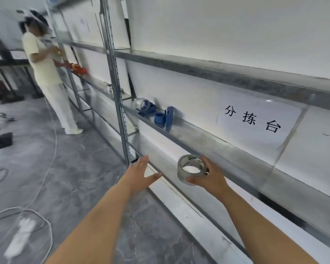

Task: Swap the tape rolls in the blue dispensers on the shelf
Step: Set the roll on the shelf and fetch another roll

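Observation:
My right hand [211,177] holds a clear tape roll [191,168] by its rim, in front of the shelf edge and below the shelf level. My left hand [141,172] is spread flat with nothing in it, a little left of the roll. On the metal shelf [198,138] further left stand two blue dispensers. The far dispenser [148,107] carries a clear tape roll [139,103]. The nearer dispenser [165,117] shows a bare blue hub and an upright blue blade arm, with no tape on it.
A paper sign with black characters [255,121] is taped to the white wall behind the shelf. A steel upright post [120,103] stands left of the dispensers. Another person [46,69] works at the shelf further left, near red items. Cables lie on the grey floor [36,187].

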`<state>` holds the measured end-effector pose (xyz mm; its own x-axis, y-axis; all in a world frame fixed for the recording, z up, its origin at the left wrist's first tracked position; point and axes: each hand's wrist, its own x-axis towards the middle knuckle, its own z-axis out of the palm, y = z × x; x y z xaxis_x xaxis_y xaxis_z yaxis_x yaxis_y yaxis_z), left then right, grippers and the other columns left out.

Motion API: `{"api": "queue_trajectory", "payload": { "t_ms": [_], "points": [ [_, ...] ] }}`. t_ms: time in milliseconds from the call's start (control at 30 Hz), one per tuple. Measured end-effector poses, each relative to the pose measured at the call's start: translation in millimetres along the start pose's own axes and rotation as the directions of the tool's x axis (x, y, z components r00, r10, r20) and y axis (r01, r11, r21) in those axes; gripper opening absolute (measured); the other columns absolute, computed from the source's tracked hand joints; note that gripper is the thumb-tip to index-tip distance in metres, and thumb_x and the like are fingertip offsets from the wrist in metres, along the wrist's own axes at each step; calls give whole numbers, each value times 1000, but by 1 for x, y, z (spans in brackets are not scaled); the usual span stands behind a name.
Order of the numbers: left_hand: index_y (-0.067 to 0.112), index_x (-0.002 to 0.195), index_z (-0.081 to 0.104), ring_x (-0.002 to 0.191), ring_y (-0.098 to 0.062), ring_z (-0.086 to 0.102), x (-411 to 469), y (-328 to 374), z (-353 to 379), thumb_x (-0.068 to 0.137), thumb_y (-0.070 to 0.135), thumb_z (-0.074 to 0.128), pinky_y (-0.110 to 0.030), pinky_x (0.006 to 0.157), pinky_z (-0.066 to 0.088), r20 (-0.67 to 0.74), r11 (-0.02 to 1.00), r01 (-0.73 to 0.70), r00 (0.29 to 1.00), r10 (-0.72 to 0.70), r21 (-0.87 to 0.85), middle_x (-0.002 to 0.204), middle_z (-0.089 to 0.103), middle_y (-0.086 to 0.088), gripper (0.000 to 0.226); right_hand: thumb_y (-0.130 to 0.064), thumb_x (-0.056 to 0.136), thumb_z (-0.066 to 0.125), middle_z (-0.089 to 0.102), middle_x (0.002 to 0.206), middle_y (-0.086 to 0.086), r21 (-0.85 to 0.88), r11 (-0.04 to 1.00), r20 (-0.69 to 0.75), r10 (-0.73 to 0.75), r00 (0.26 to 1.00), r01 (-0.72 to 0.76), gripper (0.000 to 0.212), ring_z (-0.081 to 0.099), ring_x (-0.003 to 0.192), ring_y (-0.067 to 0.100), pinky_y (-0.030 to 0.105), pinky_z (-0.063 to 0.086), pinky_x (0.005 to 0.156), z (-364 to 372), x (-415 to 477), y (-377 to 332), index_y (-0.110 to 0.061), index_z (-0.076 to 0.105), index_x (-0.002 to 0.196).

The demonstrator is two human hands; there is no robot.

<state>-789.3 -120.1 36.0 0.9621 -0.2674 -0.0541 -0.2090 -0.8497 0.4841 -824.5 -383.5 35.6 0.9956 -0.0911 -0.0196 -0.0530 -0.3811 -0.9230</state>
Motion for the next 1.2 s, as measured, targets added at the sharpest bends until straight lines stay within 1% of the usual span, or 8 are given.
{"api": "queue_trajectory", "payload": {
  "t_ms": [133,300,467,567,667,933,1100,1200],
  "points": [
    [14,151,-5,146,-10,-6,-9,-31,-17,86,67,37,-36,118,-7,-14,998,56,998,-56,-6,160,-3,2,95,-33,62,89,44,139,-13,-20,1000,68,-13,998,14,107,46,118,4,22,34,98,30,23,-13,-29,28,149],
    [13,151,-7,146,-10,-8,-17,-55,-29,85,68,36,-37,119,-7,-25,992,125,992,-126,-16,160,-4,1,96,-29,64,89,42,138,-17,7,999,144,-44,989,44,107,45,113,2,18,33,93,63,46,-20,-30,25,150],
    [15,151,-6,146,-10,-7,2,-84,-41,63,84,24,-35,118,-8,-56,974,220,973,-223,-51,160,-4,3,116,-27,64,89,42,144,-10,16,997,222,-78,972,76,107,44,116,2,19,33,94,95,95,-32,-28,26,150],
    [14,151,-7,146,-10,-8,21,-98,-48,70,81,28,-35,118,-9,-66,965,254,964,-258,-62,160,-5,3,110,-29,63,89,41,146,-9,8,995,251,-100,963,101,108,44,116,3,19,32,95,107,132,-38,-28,26,150],
    [13,151,-7,146,-11,-8,42,-109,-58,62,89,21,-36,118,-8,-69,956,288,954,-291,-57,160,-5,2,120,-31,62,89,42,146,-9,-14,993,273,-112,956,120,108,44,116,3,20,32,96,116,167,-43,-28,26,150],
    [13,151,-7,146,-11,-8,99,-132,-77,80,73,31,-37,119,-6,-113,927,371,920,-375,-53,160,-6,1,101,-38,58,89,40,146,-7,-43,990,343,-111,933,134,113,42,124,8,29,35,106,133,249,-50,-32,25,150],
    [14,151,-6,146,-10,-8,126,-142,-77,45,100,10,-35,116,-9,-136,924,372,914,-381,-91,160,-5,4,137,-36,60,89,43,143,-13,-48,984,380,-142,914,173,108,43,127,6,30,36,109,140,289,-50,-30,27,149],
    [15,151,-8,145,-10,-9,137,-149,-73,48,99,9,-34,116,-10,-129,922,379,913,-387,-86,159,-6,3,134,-34,62,89,40,145,-11,-51,984,387,-138,912,171,109,42,124,6,26,35,105,145,307,-47,-28,25,150]
  ]
}}
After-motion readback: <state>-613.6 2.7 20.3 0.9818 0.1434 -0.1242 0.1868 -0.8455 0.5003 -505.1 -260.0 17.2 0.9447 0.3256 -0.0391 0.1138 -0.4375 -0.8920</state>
